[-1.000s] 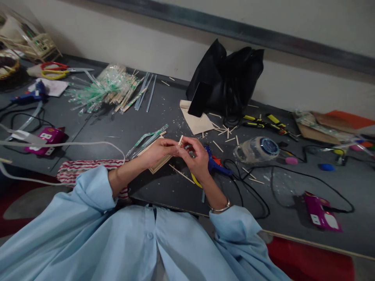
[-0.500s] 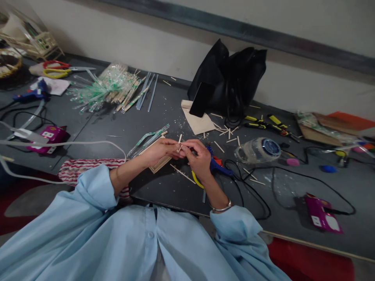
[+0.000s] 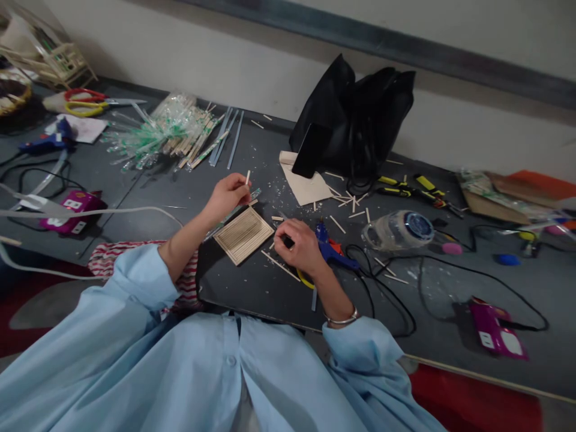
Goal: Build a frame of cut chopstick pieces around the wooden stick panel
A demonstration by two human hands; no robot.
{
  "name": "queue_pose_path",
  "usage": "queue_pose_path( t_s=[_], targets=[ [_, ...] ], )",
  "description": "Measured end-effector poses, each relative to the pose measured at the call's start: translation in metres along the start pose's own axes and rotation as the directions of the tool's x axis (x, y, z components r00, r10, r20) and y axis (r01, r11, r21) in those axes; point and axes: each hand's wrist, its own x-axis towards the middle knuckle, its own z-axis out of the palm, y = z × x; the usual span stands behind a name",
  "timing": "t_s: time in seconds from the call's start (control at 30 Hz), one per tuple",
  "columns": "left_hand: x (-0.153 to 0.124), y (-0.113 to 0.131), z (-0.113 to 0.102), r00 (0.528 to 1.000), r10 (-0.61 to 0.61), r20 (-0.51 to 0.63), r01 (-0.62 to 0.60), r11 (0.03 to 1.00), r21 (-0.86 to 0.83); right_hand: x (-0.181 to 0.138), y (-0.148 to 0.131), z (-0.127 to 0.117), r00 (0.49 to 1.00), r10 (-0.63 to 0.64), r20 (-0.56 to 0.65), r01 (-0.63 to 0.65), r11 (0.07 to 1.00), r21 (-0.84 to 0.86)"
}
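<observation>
My left hand (image 3: 230, 197) is raised above the back left corner of a small rectangular panel of thin wooden strips (image 3: 243, 237). A short wooden stick (image 3: 248, 177) stands up from its pinched fingers. Just right of the panel, my right hand (image 3: 300, 245) hangs low over the table with its fingers curled together. Whether those fingertips hold something is hard to make out, as small stick pieces (image 3: 278, 218) lie close by. Beside the right hand rests a blue glue gun (image 3: 337, 258). A yellow handle (image 3: 306, 279) shows partly from under that wrist.
Wrapped chopsticks (image 3: 180, 135) are heaped at the back left, near red-and-yellow scissors (image 3: 90, 103). A black bag (image 3: 355, 120) with a phone (image 3: 311, 150) leaning on it stands behind. Cut sticks (image 3: 351, 201), a clear plastic bottle (image 3: 398, 231) and black cables (image 3: 396, 300) lie to the right.
My hands were together over the panel and have moved apart. The left hand went back and left with a short stick; the right lowered slightly. The panel is now uncovered.
</observation>
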Motion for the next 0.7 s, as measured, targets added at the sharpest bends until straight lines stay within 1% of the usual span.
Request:
queue_pose_path(
  t_s=[0.03, 0.07, 0.1, 0.13, 0.17, 0.2, 0.23, 0.3, 0.37, 0.43, 0.53, 0.63, 0.7],
  targets=[
    [0.001, 0.0, -0.005, 0.998, 0.058, 0.03, -0.063, 0.98, 0.191, 0.0, 0.001, 0.001, 1.0, -0.014, 0.008, 0.014, 1.0, -0.028],
    [0.0, -0.001, -0.011, 0.988, 0.143, 0.061, -0.156, 0.909, 0.388, -0.001, 0.002, 0.002, 1.0, -0.023, 0.01, 0.024, 0.999, -0.043],
    [-0.001, -0.001, -0.017, 0.969, 0.234, 0.084, -0.241, 0.801, 0.548, -0.001, 0.002, 0.003, 1.0, -0.027, 0.006, 0.027, 0.999, -0.045],
    [-0.004, -0.001, -0.022, 0.946, 0.283, 0.155, -0.314, 0.696, 0.645, -0.001, 0.003, 0.004, 1.0, -0.026, -0.002, 0.026, 0.999, -0.039],
    [-0.008, -0.001, -0.027, 0.925, 0.292, 0.242, -0.375, 0.61, 0.698, -0.001, 0.004, 0.005, 1.0, -0.024, -0.009, 0.023, 0.999, -0.03],
    [-0.011, -0.001, -0.03, 0.918, 0.267, 0.293, -0.394, 0.523, 0.756, -0.002, 0.005, 0.006, 1.0, -0.022, -0.013, 0.022, 1.0, -0.02],
    [-0.014, -0.002, -0.031, 0.923, 0.22, 0.315, -0.382, 0.442, 0.812, -0.002, 0.005, 0.006, 1.0, -0.022, -0.015, 0.022, 1.0, -0.013],
    [-0.018, -0.004, -0.031, 0.927, 0.095, 0.364, -0.374, 0.332, 0.866, -0.002, 0.006, 0.007, 1.0, -0.019, -0.015, 0.019, 1.0, -0.009],
    [-0.018, -0.007, -0.027, 0.905, 0.005, 0.425, -0.408, 0.289, 0.866, -0.002, 0.006, 0.008, 1.0, -0.014, -0.012, 0.014, 1.0, -0.007],
    [-0.015, -0.01, -0.024, 0.891, -0.017, 0.453, -0.428, 0.294, 0.854, -0.003, 0.006, 0.008, 1.0, -0.011, -0.006, 0.011, 1.0, -0.003],
    [-0.009, -0.015, -0.023, 0.92, -0.015, 0.392, -0.367, 0.316, 0.875, -0.003, 0.006, 0.009, 1.0, -0.022, -0.003, 0.022, 1.0, 0.004],
    [-0.004, -0.02, -0.024, 0.949, -0.03, 0.315, -0.293, 0.289, 0.911, -0.002, 0.007, 0.01, 0.999, -0.04, -0.01, 0.04, 0.999, 0.009],
    [0.0, -0.022, -0.025, 0.964, -0.018, 0.264, -0.25, 0.264, 0.931, -0.002, 0.007, 0.01, 0.999, -0.047, -0.013, 0.047, 0.999, 0.014]
  ],
)
